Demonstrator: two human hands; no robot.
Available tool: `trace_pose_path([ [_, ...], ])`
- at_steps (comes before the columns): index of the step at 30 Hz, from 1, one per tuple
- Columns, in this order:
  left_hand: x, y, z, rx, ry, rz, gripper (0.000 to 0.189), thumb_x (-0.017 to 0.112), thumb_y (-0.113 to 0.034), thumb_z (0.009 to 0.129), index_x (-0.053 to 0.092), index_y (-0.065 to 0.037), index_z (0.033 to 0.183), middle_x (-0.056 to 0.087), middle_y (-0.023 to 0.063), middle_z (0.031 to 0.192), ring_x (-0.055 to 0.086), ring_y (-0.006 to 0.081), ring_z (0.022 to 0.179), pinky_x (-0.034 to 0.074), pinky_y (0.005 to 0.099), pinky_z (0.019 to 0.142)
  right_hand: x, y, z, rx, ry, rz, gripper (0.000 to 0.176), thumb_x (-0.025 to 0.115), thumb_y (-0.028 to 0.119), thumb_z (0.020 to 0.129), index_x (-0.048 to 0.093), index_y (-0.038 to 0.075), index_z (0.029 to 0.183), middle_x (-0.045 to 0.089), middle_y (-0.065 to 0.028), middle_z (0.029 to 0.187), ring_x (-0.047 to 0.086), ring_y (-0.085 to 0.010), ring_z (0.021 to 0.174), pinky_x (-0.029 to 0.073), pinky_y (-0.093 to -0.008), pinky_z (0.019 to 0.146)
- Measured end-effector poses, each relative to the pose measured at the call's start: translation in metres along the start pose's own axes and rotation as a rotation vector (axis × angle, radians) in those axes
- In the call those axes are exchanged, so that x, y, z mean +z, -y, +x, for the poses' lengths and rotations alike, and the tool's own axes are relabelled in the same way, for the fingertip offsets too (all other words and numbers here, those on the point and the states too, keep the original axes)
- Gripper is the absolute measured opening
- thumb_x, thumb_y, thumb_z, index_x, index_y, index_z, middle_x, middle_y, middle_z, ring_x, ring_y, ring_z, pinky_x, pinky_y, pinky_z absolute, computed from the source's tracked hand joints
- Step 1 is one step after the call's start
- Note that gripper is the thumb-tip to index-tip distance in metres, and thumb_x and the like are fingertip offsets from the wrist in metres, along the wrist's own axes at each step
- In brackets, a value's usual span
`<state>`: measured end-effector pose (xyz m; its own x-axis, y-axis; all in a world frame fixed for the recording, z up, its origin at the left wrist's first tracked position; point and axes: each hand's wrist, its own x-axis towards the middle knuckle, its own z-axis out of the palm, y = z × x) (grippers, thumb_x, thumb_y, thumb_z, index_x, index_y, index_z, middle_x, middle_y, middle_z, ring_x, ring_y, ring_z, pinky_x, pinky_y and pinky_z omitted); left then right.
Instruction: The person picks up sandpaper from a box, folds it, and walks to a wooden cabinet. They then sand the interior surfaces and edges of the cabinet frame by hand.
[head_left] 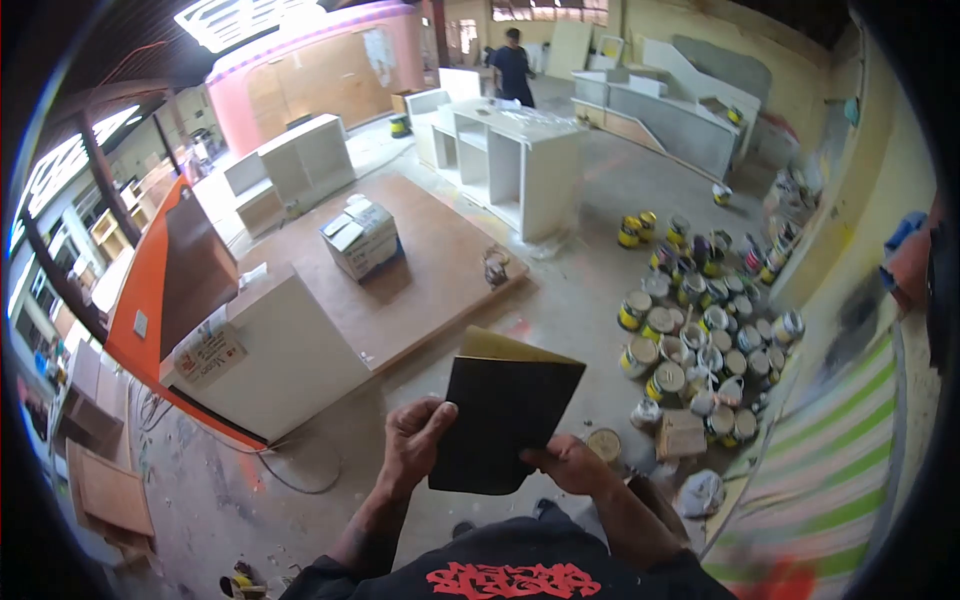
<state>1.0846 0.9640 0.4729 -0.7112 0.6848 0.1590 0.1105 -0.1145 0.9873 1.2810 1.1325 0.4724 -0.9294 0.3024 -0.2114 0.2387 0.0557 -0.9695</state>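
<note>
A folded sheet of sandpaper (505, 425), black on the face toward me and yellowish on its inner side, is held up in front of my chest. My left hand (415, 430) grips its left edge, thumb on the black face and fingers curled behind. At the lower right edge, my right hand (570, 463) pinches the same sheet between thumb and fingers. The fold gapes at the top, where the yellowish side shows. What the fingers behind the sheet do is hidden.
Many paint cans (665, 378) crowd the floor at the right, near a small cardboard box (681, 434). A low brown platform (440, 250) carries an open carton (362, 240). White cabinets (545, 175) stand beyond; a person (513, 70) is farther back. A cable (300, 487) lies left.
</note>
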Motion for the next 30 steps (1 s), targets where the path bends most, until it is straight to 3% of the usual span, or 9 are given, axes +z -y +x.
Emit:
trace_pose_path([
  [3, -0.002, 0.001, 0.001, 0.010, -0.004, -0.008, 0.025, 0.068, -0.018, 0.097, 0.069, 0.003, 0.084, 0.057, -0.0043, 0.072, 0.050, 0.0046, 0.072, 0.041, 0.0251, 0.063, 0.010, -0.027, 0.005, -0.054, -0.015, 0.157, 0.030, 0.064, 0.029, 0.100, 0.070, 0.001, 0.109, 0.069, -0.0015, 0.090, 0.060, -0.0111, 0.083, 0.049, -0.0297, 0.081],
  [7, -0.006, 0.005, 0.002, 0.014, -0.015, 0.036, 0.025, 0.068, -0.019, 0.097, 0.068, 0.003, 0.084, 0.057, -0.0035, 0.072, 0.051, 0.0053, 0.071, 0.042, 0.0254, 0.063, 0.011, -0.026, 0.002, -0.107, 0.034, 0.075, 0.026, 0.063, 0.023, 0.100, 0.071, 0.000, 0.106, 0.071, -0.0038, 0.091, 0.063, -0.0120, 0.082, 0.050, -0.0296, 0.079],
  [13, -0.002, -0.001, 0.001, 0.026, -0.036, -0.001, 0.023, 0.068, -0.017, 0.097, 0.069, 0.002, 0.085, 0.059, -0.0034, 0.072, 0.052, 0.0053, 0.071, 0.043, 0.0255, 0.063, 0.013, -0.036, 0.007, -0.054, -0.016, 0.044, 0.023, 0.062, 0.020, 0.100, 0.071, 0.000, 0.106, 0.072, -0.0052, 0.093, 0.065, -0.0136, 0.088, 0.051, -0.0312, 0.079],
  [16, -0.004, 0.004, 0.003, 0.028, -0.054, -0.023, 0.022, 0.067, -0.017, 0.097, 0.069, 0.002, 0.085, 0.061, -0.0034, 0.073, 0.053, 0.0049, 0.071, 0.043, 0.0254, 0.063, 0.006, -0.029, 0.004, 0.044, 0.080, -0.015, 0.021, 0.061, 0.020, 0.100, 0.072, 0.002, 0.105, 0.072, -0.0058, 0.093, 0.064, -0.0134, 0.088, 0.050, -0.0315, 0.080],
  [19, -0.003, 0.002, 0.007, 0.026, -0.076, -0.033, 0.021, 0.067, -0.015, 0.097, 0.069, 0.003, 0.087, 0.063, -0.0035, 0.075, 0.054, 0.0046, 0.072, 0.045, 0.0247, 0.065, 0.002, -0.040, 0.007, -0.140, 0.121, -0.111, 0.021, 0.063, 0.021, 0.099, 0.073, 0.003, 0.104, 0.071, -0.0070, 0.092, 0.064, -0.0145, 0.086, 0.050, -0.0309, 0.080],
  [22, 0.000, -0.006, 0.010, 0.032, -0.084, -0.014, 0.018, 0.066, -0.013, 0.097, 0.069, 0.003, 0.089, 0.066, -0.0031, 0.078, 0.056, 0.0048, 0.073, 0.047, 0.0238, 0.068, 0.003, -0.050, 0.012, -0.161, 0.067, -0.088, 0.023, 0.064, 0.022, 0.099, 0.072, 0.001, 0.101, 0.071, -0.0080, 0.093, 0.064, -0.0158, 0.088, 0.050, -0.0311, 0.081],
  [26, 0.002, -0.016, 0.018, 0.054, -0.063, -0.018, 0.018, 0.066, -0.014, 0.097, 0.069, 0.003, 0.089, 0.066, -0.0030, 0.079, 0.057, 0.0046, 0.074, 0.047, 0.0238, 0.069, 0.002, -0.012, -0.001, 0.008, 0.083, 0.001, 0.025, 0.063, 0.022, 0.099, 0.072, -0.001, 0.099, 0.070, -0.0086, 0.093, 0.063, -0.0153, 0.090, 0.049, -0.0302, 0.082],
  [30, 0.005, -0.017, 0.026, 0.104, -0.069, 0.017, 0.019, 0.066, -0.015, 0.097, 0.069, 0.002, 0.089, 0.065, -0.0035, 0.080, 0.056, 0.0041, 0.075, 0.047, 0.0240, 0.070, 0.000, -0.031, 0.004, -0.170, 0.099, 0.004, 0.025, 0.062, 0.023, 0.100, 0.073, -0.001, 0.101, 0.070, -0.0080, 0.092, 0.063, -0.0142, 0.088, 0.049, -0.0297, 0.082],
])
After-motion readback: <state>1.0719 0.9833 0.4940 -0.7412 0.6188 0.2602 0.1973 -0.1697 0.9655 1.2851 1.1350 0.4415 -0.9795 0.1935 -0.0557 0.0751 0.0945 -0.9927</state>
